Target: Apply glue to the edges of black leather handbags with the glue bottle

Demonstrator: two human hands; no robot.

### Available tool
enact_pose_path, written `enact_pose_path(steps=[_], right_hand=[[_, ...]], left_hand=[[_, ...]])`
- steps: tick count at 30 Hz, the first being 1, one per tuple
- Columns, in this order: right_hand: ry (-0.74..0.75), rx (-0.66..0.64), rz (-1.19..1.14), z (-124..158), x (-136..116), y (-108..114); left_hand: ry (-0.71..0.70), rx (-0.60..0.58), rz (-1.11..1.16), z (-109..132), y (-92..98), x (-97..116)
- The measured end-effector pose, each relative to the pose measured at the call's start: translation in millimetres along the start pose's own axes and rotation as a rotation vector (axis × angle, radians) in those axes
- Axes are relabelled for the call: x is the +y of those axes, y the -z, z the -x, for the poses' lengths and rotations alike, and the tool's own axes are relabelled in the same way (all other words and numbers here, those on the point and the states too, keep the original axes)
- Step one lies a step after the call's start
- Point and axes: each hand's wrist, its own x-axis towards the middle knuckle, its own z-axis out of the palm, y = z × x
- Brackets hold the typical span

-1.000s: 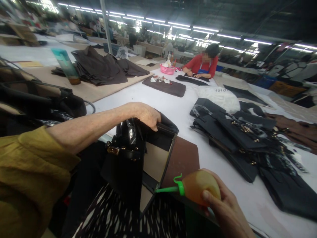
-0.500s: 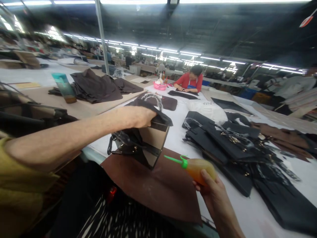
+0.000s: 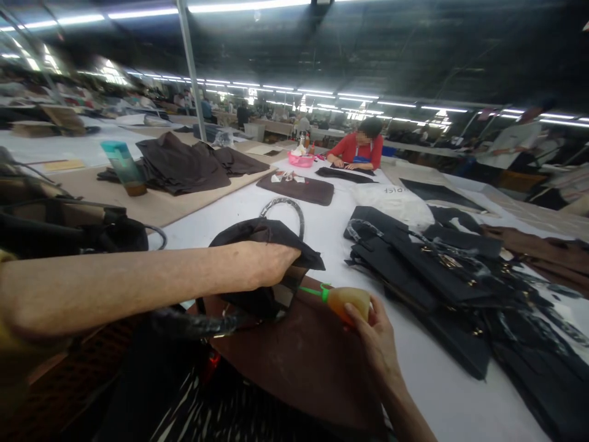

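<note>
My left hand (image 3: 271, 264) is closed on the dark lining at the rim of a black handbag (image 3: 251, 233). The bag lies tilted over a brown leather sheet (image 3: 304, 350) at the table's front edge, and my forearm hides part of it. One plastic-wrapped handle (image 3: 301, 218) arches up behind the bag; another hangs at the front. In my right hand (image 3: 375, 325) is a squeeze bottle (image 3: 347, 302) of amber liquid, with a green nozzle (image 3: 313, 291) pointing left. The nozzle tip is close to the bag's opening; whether it touches cannot be told.
Several black bag pieces (image 3: 423, 282) with wrapped handles are piled on the right. Dark fabric (image 3: 184, 162) and a teal bottle (image 3: 123, 167) stand back left. A brown panel (image 3: 294, 187) lies beyond the bag. A co-worker in red (image 3: 356, 150) sits across the table.
The bag has come lower and turned, so less of its tan inside shows. My left hand has moved down with it. My right hand has brought the bottle left, nearer the bag.
</note>
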Motion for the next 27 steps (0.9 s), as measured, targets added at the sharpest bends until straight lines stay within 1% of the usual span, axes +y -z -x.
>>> enact_pose_path(steps=[3, 5, 7, 10, 12, 15, 19, 24, 27], right_hand=[[0.035, -0.011, 0.003, -9.1, 4.4, -7.4], [0.05, -0.006, 0.009, -14.4, 8.2, -10.8], [0.057, 0.0, 0.019, -18.3, 12.0, -12.5], [0.056, -0.001, 0.033, -19.9, 15.8, -12.0], [0.046, -0.014, 0.044, -18.3, 16.3, -10.3], [0.018, -0.041, 0.066, -14.1, 14.7, -7.1], [-0.007, -0.058, 0.089, -10.2, 12.2, -4.8], [-0.022, -0.098, 0.094, -5.6, 9.3, -4.1], [-0.033, -0.131, 0.09, -0.4, 6.6, -3.1]], left_hand=[[0.141, -0.139, -0.025, 4.2, 7.5, 10.6], [0.169, -0.169, -0.024, 6.8, 8.7, 12.6], [0.149, -0.135, -0.003, 8.4, 4.8, 8.1], [0.111, -0.06, 0.034, 9.1, -6.2, -4.1], [0.111, -0.049, 0.043, 9.6, -12.8, -9.7], [0.139, -0.071, 0.06, 12.2, -19.0, -11.2], [0.134, -0.065, 0.106, 19.2, -23.9, -8.9], [0.048, 0.051, 0.099, 24.5, -34.0, -15.4], [0.032, 0.063, 0.082, 25.4, -41.3, -21.1]])
